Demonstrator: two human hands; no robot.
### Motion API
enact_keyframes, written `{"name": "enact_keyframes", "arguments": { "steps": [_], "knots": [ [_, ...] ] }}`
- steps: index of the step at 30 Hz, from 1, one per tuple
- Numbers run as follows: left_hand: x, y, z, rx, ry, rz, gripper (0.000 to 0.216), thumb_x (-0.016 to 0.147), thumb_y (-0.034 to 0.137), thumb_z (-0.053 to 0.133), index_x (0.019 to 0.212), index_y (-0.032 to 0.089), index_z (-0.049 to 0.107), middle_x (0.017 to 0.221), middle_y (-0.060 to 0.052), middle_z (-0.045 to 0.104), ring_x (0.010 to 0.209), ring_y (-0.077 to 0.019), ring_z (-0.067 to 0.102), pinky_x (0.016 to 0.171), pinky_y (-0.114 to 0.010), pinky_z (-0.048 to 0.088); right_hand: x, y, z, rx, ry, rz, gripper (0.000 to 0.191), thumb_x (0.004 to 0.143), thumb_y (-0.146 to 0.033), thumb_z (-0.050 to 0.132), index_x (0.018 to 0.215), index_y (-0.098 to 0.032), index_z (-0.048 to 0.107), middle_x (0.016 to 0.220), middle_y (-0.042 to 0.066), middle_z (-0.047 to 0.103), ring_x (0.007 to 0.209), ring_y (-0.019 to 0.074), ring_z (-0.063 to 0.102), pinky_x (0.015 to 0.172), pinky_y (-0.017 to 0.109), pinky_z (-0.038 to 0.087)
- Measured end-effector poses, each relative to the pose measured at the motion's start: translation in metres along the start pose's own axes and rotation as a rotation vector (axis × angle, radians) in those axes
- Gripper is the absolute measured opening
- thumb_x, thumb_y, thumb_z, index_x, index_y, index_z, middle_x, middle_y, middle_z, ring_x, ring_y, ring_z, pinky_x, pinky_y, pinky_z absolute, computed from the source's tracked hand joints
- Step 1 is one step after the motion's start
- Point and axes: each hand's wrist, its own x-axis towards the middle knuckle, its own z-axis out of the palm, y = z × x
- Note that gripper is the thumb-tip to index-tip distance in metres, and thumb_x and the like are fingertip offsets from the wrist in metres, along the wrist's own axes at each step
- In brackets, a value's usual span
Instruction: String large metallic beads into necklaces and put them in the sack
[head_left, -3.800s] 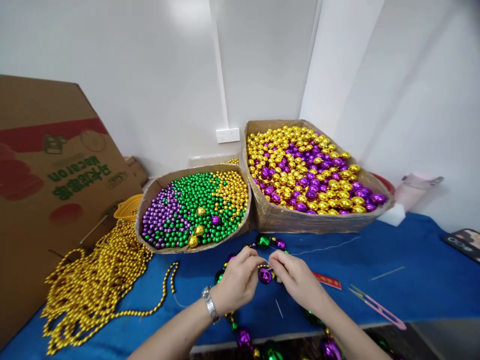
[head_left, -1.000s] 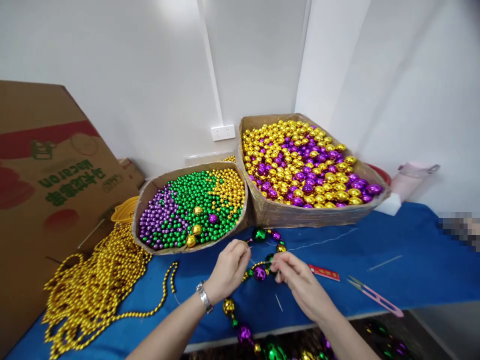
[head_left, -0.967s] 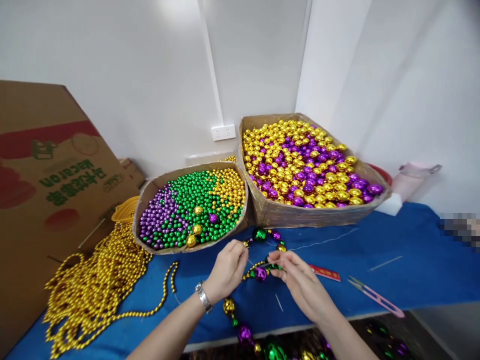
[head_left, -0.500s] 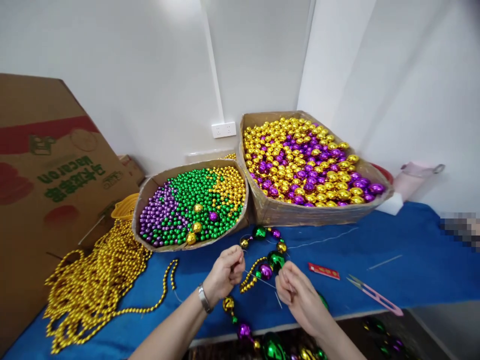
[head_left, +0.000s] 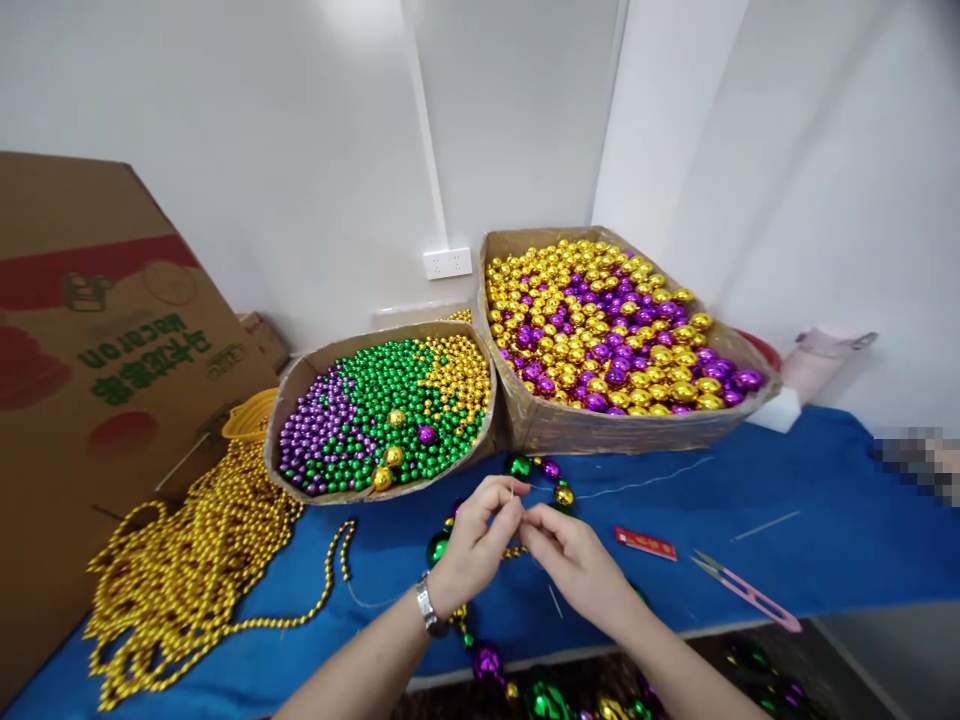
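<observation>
My left hand [head_left: 480,540], with a metal band on its wrist, and my right hand [head_left: 574,565] meet fingertip to fingertip above the blue cloth. Both are closed in a pinch on a fine thread [head_left: 513,493], of which only a short bit shows between the fingers. Under and around them lies a strand of large shiny beads, partly covered by the hands: a green bead [head_left: 518,465] behind, a purple bead [head_left: 487,660] in front. Some small gold beads [head_left: 515,552] peek out below the fingers. A thin white needle-like piece [head_left: 555,601] lies beside my right hand.
A box [head_left: 491,425] of small beads and a larger box [head_left: 600,432] of gold and purple beads stand behind. Gold bead strings [head_left: 195,560] are heaped left, by a tall carton [head_left: 67,450]. To the right lie a red packet [head_left: 645,543] and pink snips [head_left: 750,590].
My hands were apart with the thread stretched between them; now their fingertips have come together. My left hand moved right and now covers part of the bead strand.
</observation>
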Motion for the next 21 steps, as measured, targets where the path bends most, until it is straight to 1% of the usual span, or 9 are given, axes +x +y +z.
{"name": "enact_keyframes", "arguments": {
  "steps": [2,4,6,8,11,15,17,18,21],
  "knots": [
    [-0.005,-0.009,0.003,-0.125,-0.002,-0.045,0.02,0.089,0.031,0.047,0.081,0.017,0.06,0.101,-0.009,0.06,0.095,-0.0213,0.055,0.083,-0.03,0.042,0.002,-0.005,-0.004,-0.039,0.016,-0.018,0.032,0.09,-0.044,0.042,0.075,-0.02,0.055,0.063,-0.004,0.048,0.058,0.0109,0.042,0.054,0.022,0.032],
    [-0.011,-0.018,0.006,-0.22,-0.049,-0.071,0.018,0.087,0.03,0.05,0.1,0.019,0.057,0.106,-0.009,0.059,0.099,-0.0215,0.055,0.086,-0.032,0.042,0.004,-0.011,-0.009,-0.051,0.032,-0.035,0.031,0.09,-0.044,0.041,0.079,-0.02,0.057,0.068,-0.003,0.054,0.063,0.0123,0.048,0.058,0.023,0.035],
    [-0.016,-0.023,0.009,-0.204,-0.127,-0.057,0.037,0.083,0.027,0.058,0.118,0.02,0.048,0.114,-0.01,0.057,0.105,-0.0227,0.053,0.092,-0.034,0.04,0.005,-0.018,-0.012,-0.025,0.044,-0.049,0.032,0.09,-0.044,0.041,0.077,-0.021,0.058,0.069,-0.002,0.057,0.065,0.0129,0.051,0.061,0.024,0.037],
    [-0.018,-0.027,0.013,-0.1,-0.191,-0.003,0.049,0.079,0.023,0.063,0.124,0.019,0.043,0.115,-0.011,0.057,0.108,-0.0237,0.053,0.095,-0.035,0.039,0.007,-0.024,-0.014,0.038,0.051,-0.039,0.034,0.09,-0.045,0.042,0.073,-0.021,0.057,0.062,-0.003,0.055,0.06,0.0118,0.05,0.059,0.023,0.037],
    [-0.02,-0.034,0.018,0.039,-0.185,0.056,0.045,0.08,0.022,0.061,0.122,0.017,0.044,0.102,-0.01,0.064,0.098,-0.0218,0.059,0.089,-0.035,0.044,0.011,-0.028,-0.012,0.246,0.071,0.021,0.034,0.088,-0.048,0.046,0.07,-0.02,0.054,0.05,-0.006,0.044,0.049,0.009,0.04,0.049,0.021,0.032],
    [-0.021,-0.049,0.017,0.103,-0.127,0.057,0.042,0.084,0.021,0.056,0.123,0.02,0.041,0.097,-0.007,0.067,0.092,-0.0189,0.063,0.086,-0.035,0.047,0.024,-0.015,-0.013,0.473,0.188,0.059,0.038,0.083,-0.057,0.047,0.076,-0.02,0.051,0.05,-0.008,0.037,0.045,0.0071,0.037,0.044,0.019,0.031],
    [-0.02,-0.056,0.014,0.12,-0.141,0.069,0.045,0.085,0.021,0.055,0.127,0.022,0.039,0.101,-0.007,0.066,0.094,-0.0184,0.063,0.086,-0.035,0.048,0.031,0.0,-0.016,0.449,0.28,0.063,0.043,0.083,-0.063,0.042,0.078,-0.02,0.048,0.052,-0.009,0.034,0.044,0.0072,0.038,0.044,0.019,0.033],
    [-0.019,-0.059,0.012,0.135,-0.171,0.085,0.042,0.085,0.021,0.055,0.125,0.022,0.043,0.103,-0.007,0.066,0.095,-0.0185,0.062,0.086,-0.034,0.049,0.033,0.008,-0.018,0.422,0.321,0.067,0.045,0.083,-0.065,0.039,0.079,-0.021,0.048,0.053,-0.009,0.034,0.044,0.0074,0.04,0.044,0.02,0.035],
    [-0.012,-0.065,0.007,0.187,-0.247,0.126,0.022,0.084,0.023,0.057,0.105,0.02,0.062,0.103,-0.008,0.067,0.096,-0.02,0.062,0.085,-0.033,0.049,0.032,0.036,-0.031,0.279,0.392,0.079,0.048,0.084,-0.065,0.035,0.085,-0.02,0.053,0.057,-0.006,0.044,0.051,0.0104,0.05,0.049,0.022,0.042]
  ]
}}
